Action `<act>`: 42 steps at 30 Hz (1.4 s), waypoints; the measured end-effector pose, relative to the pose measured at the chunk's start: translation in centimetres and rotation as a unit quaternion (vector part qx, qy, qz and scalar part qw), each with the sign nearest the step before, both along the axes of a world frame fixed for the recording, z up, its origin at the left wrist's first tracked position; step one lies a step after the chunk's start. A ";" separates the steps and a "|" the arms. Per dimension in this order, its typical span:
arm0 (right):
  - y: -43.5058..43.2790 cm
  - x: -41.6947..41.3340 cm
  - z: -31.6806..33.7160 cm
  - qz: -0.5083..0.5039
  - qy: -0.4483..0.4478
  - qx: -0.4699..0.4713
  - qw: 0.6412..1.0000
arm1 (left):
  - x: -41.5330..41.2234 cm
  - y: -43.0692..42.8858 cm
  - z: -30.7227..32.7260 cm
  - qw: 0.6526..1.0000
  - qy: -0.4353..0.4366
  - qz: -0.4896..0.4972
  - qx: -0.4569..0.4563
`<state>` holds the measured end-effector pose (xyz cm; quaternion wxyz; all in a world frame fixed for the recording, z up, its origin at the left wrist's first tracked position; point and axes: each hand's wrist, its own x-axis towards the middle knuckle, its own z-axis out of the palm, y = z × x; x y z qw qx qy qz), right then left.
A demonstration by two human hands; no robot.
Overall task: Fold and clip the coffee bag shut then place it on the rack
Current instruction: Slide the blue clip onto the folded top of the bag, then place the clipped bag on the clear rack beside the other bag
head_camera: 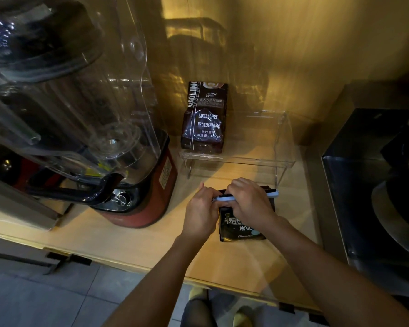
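Bag in hand: I see a small black glossy coffee bag (240, 228) with white characters lying on the pale wooden counter (132, 244), just in front of the rack; its top is folded over.
Clip: a long pale blue plastic sealing clip (227, 197) runs across the folded top, its right end poking out past my right hand.
Left hand (200, 215): fingers pinch the clip's left end.
Right hand (248, 202): pressed down over the clip and the bag top, fingers curled on them.
Rack: a clear acrylic shelf rack (283, 161) holds one tall dark brown coffee bag (203, 119) printed "BAKED.COFFEE", standing at its left end.
Blender: a red-based blender with a clear cover (137, 185) stands to the left; I cannot tell what is in its jar.
Hard to see: my hands hide most of the clip and the fold; a dark appliance (376, 185) at right is cut off by the edge.
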<state>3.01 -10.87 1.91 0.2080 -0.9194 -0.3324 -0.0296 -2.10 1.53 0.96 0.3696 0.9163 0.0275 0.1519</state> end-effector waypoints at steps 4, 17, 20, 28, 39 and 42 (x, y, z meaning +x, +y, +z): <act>0.2 -0.5 -0.2 -0.017 -0.005 0.017 1.000 | -0.5 -0.9 -0.7 0.998 -0.021 0.049 -0.042; -1.9 1.6 1.9 0.007 0.139 -0.067 0.988 | 0.4 1.1 0.3 0.997 0.042 -0.050 -0.045; -3.8 2.8 2.1 0.005 0.189 -0.075 0.979 | 0.4 1.6 -0.2 0.978 0.123 -0.051 -0.162; -8.1 1.8 -1.0 -0.134 0.440 0.294 0.838 | 0.1 1.6 -2.1 0.887 0.222 -0.070 -0.399; -7.3 -1.2 -7.9 -0.106 0.539 0.328 0.769 | -1.2 -1.7 -7.6 0.880 0.284 -0.088 -0.371; -7.3 -1.9 -9.0 -0.091 0.521 0.326 0.784 | -1.6 -1.8 -9.0 0.898 0.259 -0.074 -0.348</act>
